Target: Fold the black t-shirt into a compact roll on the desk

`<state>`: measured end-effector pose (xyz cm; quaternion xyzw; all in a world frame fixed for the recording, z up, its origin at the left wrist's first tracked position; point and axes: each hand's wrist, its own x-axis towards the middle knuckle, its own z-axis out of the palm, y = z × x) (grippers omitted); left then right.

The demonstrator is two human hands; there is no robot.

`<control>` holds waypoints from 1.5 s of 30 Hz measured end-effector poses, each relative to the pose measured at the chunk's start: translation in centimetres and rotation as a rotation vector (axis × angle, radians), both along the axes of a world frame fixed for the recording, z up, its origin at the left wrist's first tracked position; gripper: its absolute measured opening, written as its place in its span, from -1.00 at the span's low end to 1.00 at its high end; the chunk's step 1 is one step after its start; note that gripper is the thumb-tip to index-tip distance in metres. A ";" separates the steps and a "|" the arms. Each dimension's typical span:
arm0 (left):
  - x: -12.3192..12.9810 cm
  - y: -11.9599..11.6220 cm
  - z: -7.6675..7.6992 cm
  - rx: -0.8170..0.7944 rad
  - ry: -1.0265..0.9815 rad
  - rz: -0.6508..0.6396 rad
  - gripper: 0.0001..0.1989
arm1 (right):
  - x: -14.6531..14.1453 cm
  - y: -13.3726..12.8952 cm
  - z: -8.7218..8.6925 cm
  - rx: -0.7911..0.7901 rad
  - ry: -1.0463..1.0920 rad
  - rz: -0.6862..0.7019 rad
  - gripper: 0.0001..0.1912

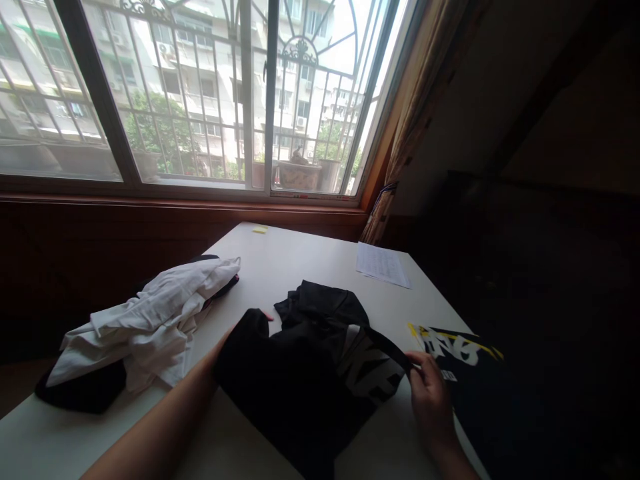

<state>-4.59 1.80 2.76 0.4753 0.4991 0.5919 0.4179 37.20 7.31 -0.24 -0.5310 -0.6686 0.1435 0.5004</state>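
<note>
A black garment with large grey lettering point(300, 380) is spread and bunched between my hands over the white table point(310, 253). My right hand point(431, 387) pinches its edge on the right, thumb and fingers closed on the cloth. Black cloth covers most of my left hand point(269, 317); it seems to be inside or behind the garment, and only a fingertip shows past the fabric. Whether those fingers grip the cloth is hidden. The garment's far part lies crumpled on the tabletop, while its near part hangs toward me.
A heap of white and black clothes point(155, 313) lies on the left. At the right edge is a dark cloth with white and yellow print point(457, 350). Paper sheets point(383, 265) and a small yellow slip point(260, 229) lie farther back, below a barred window point(200, 100) and curtain point(405, 133).
</note>
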 end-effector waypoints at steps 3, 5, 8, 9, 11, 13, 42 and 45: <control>0.9 -1.3 0.3 -0.168 -0.037 -0.526 -0.74 | 0.3 -0.2 0.0 -0.005 0.100 0.057 -0.79; 1.8 -2.2 0.7 -0.247 -0.052 -0.767 -0.66 | 0.4 -0.5 0.0 -0.024 0.164 0.096 -0.76; 3.1 -3.1 1.3 -0.391 -0.124 -1.169 -0.54 | 0.1 -1.0 0.2 -0.089 0.124 0.127 -0.71; 3.5 -3.2 1.4 -0.431 -0.160 -1.270 -0.50 | -0.2 -1.1 0.4 -0.114 0.081 0.145 -0.70; 4.1 -3.2 1.5 -0.438 -0.220 -1.314 -0.43 | -1.0 -1.2 1.2 -0.149 -0.026 0.193 -0.69; 4.5 -2.9 1.3 -0.362 -0.234 -1.181 -0.43 | -2.1 -1.1 2.3 -0.130 -0.153 0.220 -0.70; 3.8 -1.9 1.5 0.001 1.208 -0.270 -0.93 | 6.2 2.5 1.8 -0.401 0.457 -0.241 -0.64; 3.6 -2.3 2.3 0.063 1.075 -0.486 -0.80 | 7.5 1.2 1.7 -0.380 0.288 -0.258 -0.58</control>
